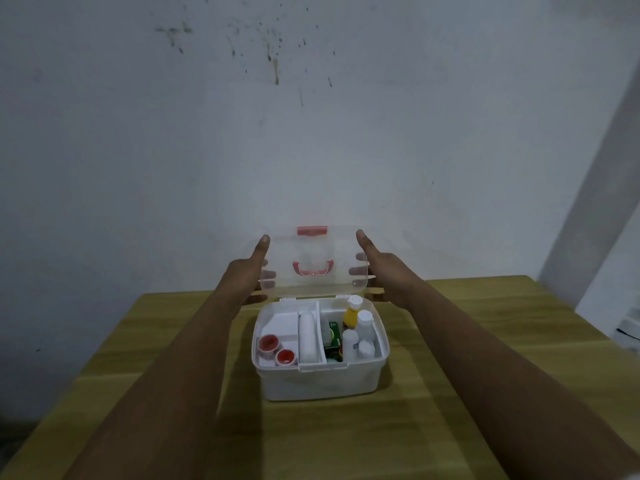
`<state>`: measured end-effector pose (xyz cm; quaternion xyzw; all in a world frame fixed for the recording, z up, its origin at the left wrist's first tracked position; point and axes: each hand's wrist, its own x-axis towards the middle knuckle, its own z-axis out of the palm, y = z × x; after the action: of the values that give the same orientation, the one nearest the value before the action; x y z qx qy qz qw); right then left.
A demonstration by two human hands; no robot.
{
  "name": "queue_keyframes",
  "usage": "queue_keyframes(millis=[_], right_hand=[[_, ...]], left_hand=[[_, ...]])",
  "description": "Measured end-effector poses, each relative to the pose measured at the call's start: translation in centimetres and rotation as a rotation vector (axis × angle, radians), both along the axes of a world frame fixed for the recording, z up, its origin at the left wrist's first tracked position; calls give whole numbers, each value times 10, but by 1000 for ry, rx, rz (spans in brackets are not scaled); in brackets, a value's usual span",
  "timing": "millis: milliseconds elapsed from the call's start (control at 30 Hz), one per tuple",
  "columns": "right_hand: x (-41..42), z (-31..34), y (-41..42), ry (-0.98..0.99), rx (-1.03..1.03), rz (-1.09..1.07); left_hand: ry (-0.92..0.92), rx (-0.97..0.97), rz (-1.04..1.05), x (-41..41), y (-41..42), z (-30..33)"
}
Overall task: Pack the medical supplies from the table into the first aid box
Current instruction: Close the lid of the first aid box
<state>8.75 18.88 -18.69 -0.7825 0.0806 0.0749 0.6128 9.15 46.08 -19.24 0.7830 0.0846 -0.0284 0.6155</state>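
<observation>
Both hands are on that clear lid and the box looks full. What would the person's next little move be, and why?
Probably swinging the lid forward and down onto the first aid box. The left hand and right hand hold its two sides while it stands open, supplies already sit in the compartments, and the visible table shows nothing left to pack. The tall yellow bottle may need watching for clearance.

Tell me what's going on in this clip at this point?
A person is holding the clear lid of a white first aid box with both hands, the left hand on its left edge and the right hand on its right edge. The lid stands upright and open. The box sits on a wooden table and already holds supplies: two red-topped rolls, a white roll, a yellow bottle, a green pack and several white bottles. No loose supplies show on the table.
</observation>
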Motion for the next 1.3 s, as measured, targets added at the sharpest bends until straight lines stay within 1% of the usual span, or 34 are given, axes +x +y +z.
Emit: queue_keyframes(millis=[200,400,467,567,667,767,933,1000,1167,1300], right_hand=[[-46,21,6,-158,-103,7],[-95,14,7,-315,-135,32],[-108,7,10,-371,-200,72],[-124,-11,16,-403,-355,96],[-140,-28,19,-402,-449,83],[-158,-44,18,-472,-526,99],[-162,-73,12,-594,-568,49],[-161,-78,9,-636,-594,57],[-151,-87,2,-696,-587,40],[-141,-90,1,-706,-548,22]], left_hand=[[-37,3,-4,-49,-4,26],[-82,45,-23,-93,-6,21],[-83,124,-50,-108,-9,13],[-110,233,-80,-129,-13,-2],[-178,317,-133,-146,-16,-19],[-261,436,-184,-158,-15,-30],[-326,466,-302,-167,-11,-45],[-349,505,-297,-161,-8,-51],[-421,579,-286,-149,-11,-56],[-424,549,-302,-136,-15,-59]])
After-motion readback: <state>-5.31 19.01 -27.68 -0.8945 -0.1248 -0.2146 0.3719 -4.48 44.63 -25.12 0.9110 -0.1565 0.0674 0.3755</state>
